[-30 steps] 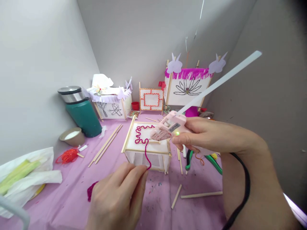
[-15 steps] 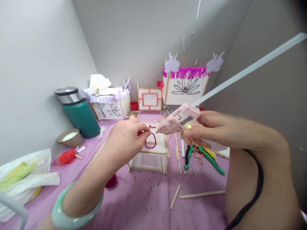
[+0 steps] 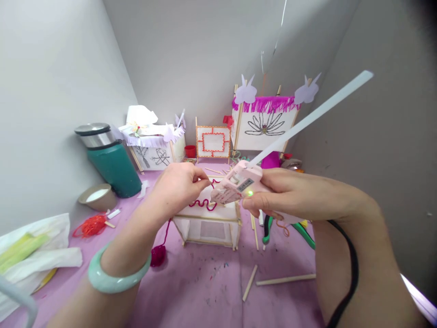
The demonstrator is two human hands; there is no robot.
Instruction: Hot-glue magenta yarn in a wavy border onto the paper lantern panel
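Observation:
My right hand [image 3: 297, 193] is wrapped around a pale pink glue gun [image 3: 235, 182] with a small green light lit. A long translucent glue stick [image 3: 314, 117] juts from its back, up to the right. The gun's nozzle points left, close over a white-topped wooden-stick box frame [image 3: 206, 217]. On that top, dark magenta yarn [image 3: 204, 202] lies in wavy curves. My left hand [image 3: 182, 184] is closed in a pinch on the yarn just left of the nozzle; its fingertips partly cover it. The yarn's tail runs down to a small magenta ball [image 3: 158, 256].
Green-handled pliers [image 3: 268, 229] and loose wooden sticks [image 3: 286, 279] lie at the right. A teal bottle [image 3: 114, 166], a bowl [image 3: 98, 197] and red string [image 3: 90, 225] are on the left. Decorated paper lanterns [image 3: 264, 125] stand behind.
The glue gun has moved left and slightly down, with its stick swinging along. My left hand has shifted a little left, and more wavy yarn and the yarn ball show.

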